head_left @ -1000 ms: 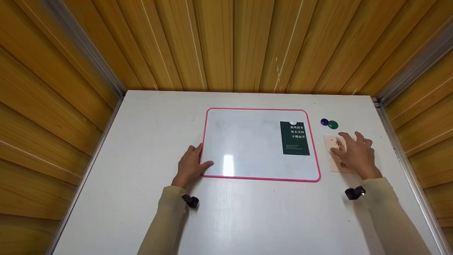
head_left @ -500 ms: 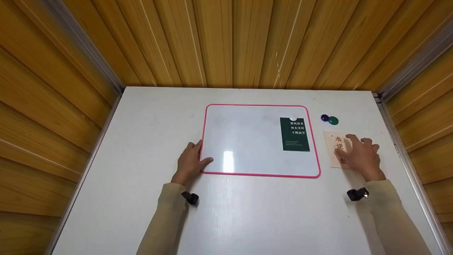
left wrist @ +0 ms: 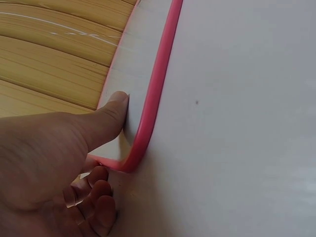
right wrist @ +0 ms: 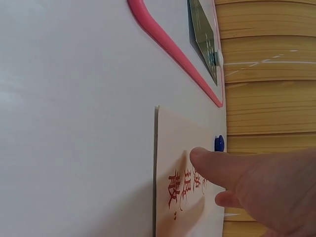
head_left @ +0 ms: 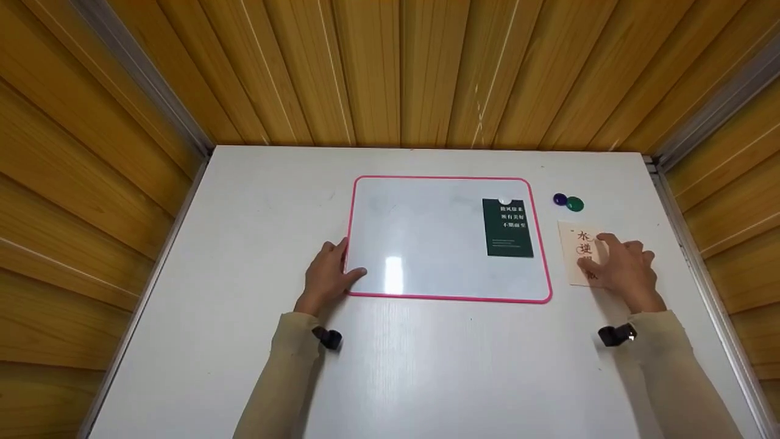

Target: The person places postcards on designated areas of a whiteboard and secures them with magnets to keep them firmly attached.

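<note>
A whiteboard [head_left: 426,238] with a pink frame lies on the white table. My left hand [head_left: 326,277] grips its lower left corner, thumb [left wrist: 111,116] on the white face and fingers curled at the edge. On the board's right side is a dark green card [head_left: 509,228] with white characters; a small whitish round piece [right wrist: 218,58] sits at its top edge. To the right of the board lies a pale cream card [head_left: 576,253] with red characters. Over its right part my right hand [head_left: 624,271] is spread with bent, parted fingers, the thumb tip close above the card.
Two round magnets, one dark purple [head_left: 560,199] and one green [head_left: 574,204], lie side by side beyond the cream card. Wood-patterned panels [head_left: 426,73] stand behind the table [head_left: 426,378] and on both sides.
My right hand has shifted slightly right and toward me, uncovering more of the cream card's characters. My left hand stays on the board's corner. The head view has tilted slightly.
</note>
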The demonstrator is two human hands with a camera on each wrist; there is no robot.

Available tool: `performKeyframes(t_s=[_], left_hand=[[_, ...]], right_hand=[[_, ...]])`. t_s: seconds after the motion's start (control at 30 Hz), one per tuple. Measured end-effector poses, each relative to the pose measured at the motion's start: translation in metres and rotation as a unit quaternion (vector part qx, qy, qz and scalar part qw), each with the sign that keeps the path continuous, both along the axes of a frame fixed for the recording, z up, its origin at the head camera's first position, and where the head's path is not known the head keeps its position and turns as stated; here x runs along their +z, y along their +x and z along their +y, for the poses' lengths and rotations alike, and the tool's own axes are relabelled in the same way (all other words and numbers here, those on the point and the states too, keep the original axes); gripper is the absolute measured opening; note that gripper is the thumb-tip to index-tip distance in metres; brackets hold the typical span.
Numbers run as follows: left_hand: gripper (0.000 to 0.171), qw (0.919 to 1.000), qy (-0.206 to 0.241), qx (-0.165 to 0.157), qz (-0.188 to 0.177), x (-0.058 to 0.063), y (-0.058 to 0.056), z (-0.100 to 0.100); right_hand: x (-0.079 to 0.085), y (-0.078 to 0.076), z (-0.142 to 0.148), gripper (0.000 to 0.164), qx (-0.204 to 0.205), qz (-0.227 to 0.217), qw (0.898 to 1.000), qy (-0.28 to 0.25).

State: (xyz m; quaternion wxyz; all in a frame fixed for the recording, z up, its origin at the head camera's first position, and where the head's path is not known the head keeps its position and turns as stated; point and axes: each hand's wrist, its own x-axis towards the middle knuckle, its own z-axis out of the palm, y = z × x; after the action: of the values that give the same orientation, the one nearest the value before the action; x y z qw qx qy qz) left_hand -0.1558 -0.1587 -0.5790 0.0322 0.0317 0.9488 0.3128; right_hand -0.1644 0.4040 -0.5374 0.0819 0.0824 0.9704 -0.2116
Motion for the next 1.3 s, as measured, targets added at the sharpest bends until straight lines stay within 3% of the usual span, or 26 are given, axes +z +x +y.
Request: performKeyframes(t_s=[0.9,1.3], left_hand=[[0.086,1.0000,-0.002,0.000,0.008,-0.0004,-0.0026,0.0011],[0.085,1.0000,-0.001,0.009,0.000,-0.0003,0.0005,0.0015]], right_hand=[[-0.0042,0.0015,-0.0047,0.062,0.003,0.005,1.000,0.005],[-0.0066,0.0026,-0.0066,0.062,-0.004,-0.003,1.000,0.000]])
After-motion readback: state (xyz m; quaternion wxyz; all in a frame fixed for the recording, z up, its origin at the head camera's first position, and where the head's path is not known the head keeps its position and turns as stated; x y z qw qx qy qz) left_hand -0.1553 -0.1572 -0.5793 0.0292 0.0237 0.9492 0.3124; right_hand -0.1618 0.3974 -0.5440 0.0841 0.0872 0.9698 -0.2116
